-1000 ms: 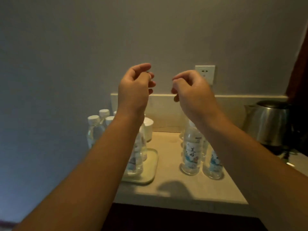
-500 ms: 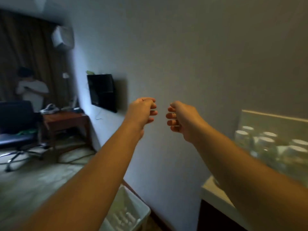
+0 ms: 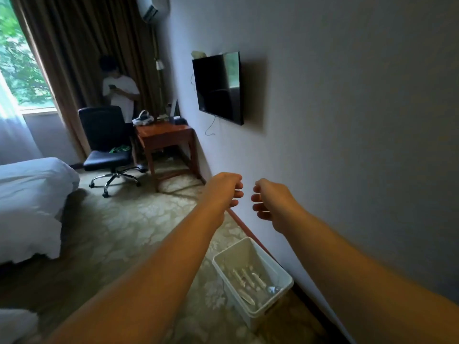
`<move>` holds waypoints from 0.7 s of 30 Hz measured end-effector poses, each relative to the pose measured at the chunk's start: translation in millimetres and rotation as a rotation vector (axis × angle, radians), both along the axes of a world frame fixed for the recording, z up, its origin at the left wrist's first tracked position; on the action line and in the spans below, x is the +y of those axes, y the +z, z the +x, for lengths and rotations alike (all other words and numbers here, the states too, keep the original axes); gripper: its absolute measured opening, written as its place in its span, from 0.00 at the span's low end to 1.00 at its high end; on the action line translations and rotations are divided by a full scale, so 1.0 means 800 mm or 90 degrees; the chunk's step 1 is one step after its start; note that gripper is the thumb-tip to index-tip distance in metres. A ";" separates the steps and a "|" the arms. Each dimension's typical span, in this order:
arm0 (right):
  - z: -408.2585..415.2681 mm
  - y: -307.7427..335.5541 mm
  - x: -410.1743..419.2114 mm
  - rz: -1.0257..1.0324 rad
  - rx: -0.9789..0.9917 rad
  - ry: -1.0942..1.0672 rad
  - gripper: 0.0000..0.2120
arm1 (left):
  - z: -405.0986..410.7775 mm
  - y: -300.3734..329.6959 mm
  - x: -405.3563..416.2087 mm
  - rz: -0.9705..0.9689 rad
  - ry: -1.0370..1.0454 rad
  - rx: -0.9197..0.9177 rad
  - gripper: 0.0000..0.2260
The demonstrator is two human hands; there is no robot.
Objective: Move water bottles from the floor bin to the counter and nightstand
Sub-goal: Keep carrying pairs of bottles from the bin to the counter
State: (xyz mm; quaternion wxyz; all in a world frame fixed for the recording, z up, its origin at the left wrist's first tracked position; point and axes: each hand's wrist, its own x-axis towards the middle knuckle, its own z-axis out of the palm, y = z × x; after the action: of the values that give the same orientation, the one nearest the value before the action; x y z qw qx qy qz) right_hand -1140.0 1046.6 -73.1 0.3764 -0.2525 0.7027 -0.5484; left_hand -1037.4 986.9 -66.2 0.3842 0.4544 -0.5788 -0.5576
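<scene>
A white plastic floor bin [image 3: 272, 261] stands on the carpet against the wall, below my arms. Several clear water bottles [image 3: 248, 281] lie on its bottom. Both my arms are stretched out in front of me, above and beyond the bin. My left hand [image 3: 227, 192] and my right hand [image 3: 270, 202] hang side by side with loosely curled fingers, a small gap between them. Neither hand holds anything. The counter and nightstand are out of view.
The grey wall [image 3: 347, 145] runs along my right, with a black TV [image 3: 218, 88] mounted on it. Farther on stand a wooden desk [image 3: 164, 135] and a black office chair [image 3: 106, 140], with a person [image 3: 121, 93] behind. A white bed [image 3: 29, 194] fills the left.
My view has swung left, from the counter with its bottles, tray and kettle to the room and the floor bin. Both empty hands have dropped lower.
</scene>
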 end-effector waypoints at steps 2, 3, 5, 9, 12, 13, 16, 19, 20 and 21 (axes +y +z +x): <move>-0.018 -0.030 -0.033 0.027 -0.002 -0.007 0.11 | -0.018 -0.030 -0.033 0.032 -0.005 0.003 0.05; -0.030 -0.045 -0.052 0.037 -0.003 -0.012 0.11 | -0.028 -0.045 -0.050 0.045 -0.008 0.009 0.05; -0.058 -0.075 -0.090 0.054 -0.005 -0.020 0.12 | -0.054 -0.074 -0.084 0.064 -0.017 0.018 0.08; -0.119 -0.137 -0.169 0.069 0.004 -0.011 0.12 | -0.116 -0.132 -0.159 0.069 -0.010 0.026 0.09; -0.162 -0.186 -0.221 0.064 -0.005 0.004 0.11 | -0.158 -0.180 -0.211 0.080 -0.010 0.040 0.09; -0.175 -0.204 -0.236 0.064 -0.016 0.006 0.10 | -0.171 -0.199 -0.227 0.083 -0.012 0.047 0.09; -0.218 -0.263 -0.280 0.073 -0.056 -0.014 0.09 | -0.208 -0.256 -0.278 0.098 -0.013 0.067 0.09; -0.253 -0.326 -0.322 0.103 -0.064 -0.031 0.10 | -0.239 -0.321 -0.327 0.112 -0.016 0.088 0.08; -0.263 -0.349 -0.335 0.112 -0.061 -0.036 0.10 | -0.248 -0.344 -0.342 0.123 -0.019 0.094 0.10; -0.274 -0.373 -0.348 0.121 -0.058 -0.040 0.10 | -0.256 -0.370 -0.358 0.139 -0.025 0.100 0.10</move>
State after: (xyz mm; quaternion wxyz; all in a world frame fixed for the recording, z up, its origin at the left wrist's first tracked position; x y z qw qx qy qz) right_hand -1359.3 768.0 -371.5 0.4128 -0.1680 0.7414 -0.5016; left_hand -1242.4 700.5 -361.9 0.3656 0.4371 -0.4915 -0.6586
